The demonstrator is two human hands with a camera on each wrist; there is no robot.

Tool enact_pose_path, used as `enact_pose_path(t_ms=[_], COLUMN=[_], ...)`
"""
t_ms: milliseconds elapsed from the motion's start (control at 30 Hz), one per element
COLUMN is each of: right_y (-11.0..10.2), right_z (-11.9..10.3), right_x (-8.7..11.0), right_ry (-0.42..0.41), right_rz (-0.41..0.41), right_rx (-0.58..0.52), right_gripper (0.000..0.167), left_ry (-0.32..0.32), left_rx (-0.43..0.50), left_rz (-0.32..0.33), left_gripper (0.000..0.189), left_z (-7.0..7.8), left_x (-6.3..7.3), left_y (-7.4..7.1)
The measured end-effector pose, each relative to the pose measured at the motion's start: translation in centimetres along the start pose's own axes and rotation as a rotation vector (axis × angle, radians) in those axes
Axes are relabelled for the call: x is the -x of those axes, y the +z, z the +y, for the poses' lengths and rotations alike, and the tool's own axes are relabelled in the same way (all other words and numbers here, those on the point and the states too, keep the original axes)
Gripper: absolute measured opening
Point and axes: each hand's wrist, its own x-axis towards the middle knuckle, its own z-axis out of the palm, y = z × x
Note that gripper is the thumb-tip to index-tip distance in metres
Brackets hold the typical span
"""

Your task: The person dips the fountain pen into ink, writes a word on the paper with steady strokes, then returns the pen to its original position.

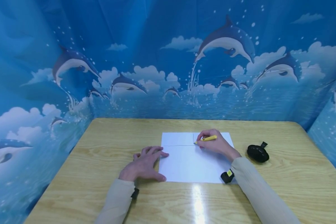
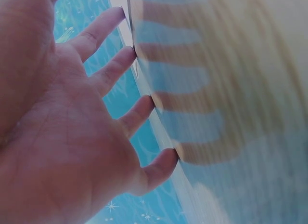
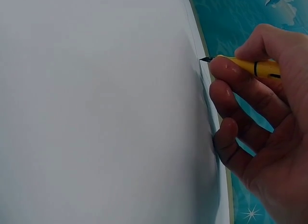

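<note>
A white sheet of paper (image 1: pixel 184 165) lies on the wooden table, bearing a thin horizontal line and a short vertical line in its upper part. My right hand (image 1: pixel 215 143) pinches a yellow fountain pen (image 1: pixel 210 138), its nib touching the sheet near where the lines meet. The dark nib and yellow barrel of the pen (image 3: pixel 267 69) show up close in the right wrist view. At the sheet's left edge my left hand (image 1: pixel 144 165) has its fingers spread, with fingertips and thumb on the edge. In the left wrist view the left hand's fingertips (image 2: pixel 144 106) touch the surface.
A glossy black rounded object (image 1: pixel 258 153) with a short tab sits on the table (image 1: pixel 291 174) right of the sheet. Small black devices are strapped at both wrists, the right one (image 1: pixel 226 177) over the sheet's lower right corner. A blue dolphin-print curtain (image 1: pixel 156 102) surrounds the table's back and sides.
</note>
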Motion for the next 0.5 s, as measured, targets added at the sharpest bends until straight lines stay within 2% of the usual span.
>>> enact_pose_path(t_ms=[500], right_y=[0.27], right_z=[0.01], right_x=[0.67], right_ry=[-0.016], right_rz=[-0.021], right_rx=[-0.021], right_gripper=[0.011], left_ry=[-0.002], left_rx=[0.0], left_rz=[-0.002], left_gripper=[0.085], left_z=[0.12], left_x=[0.06], left_y=[-0.1])
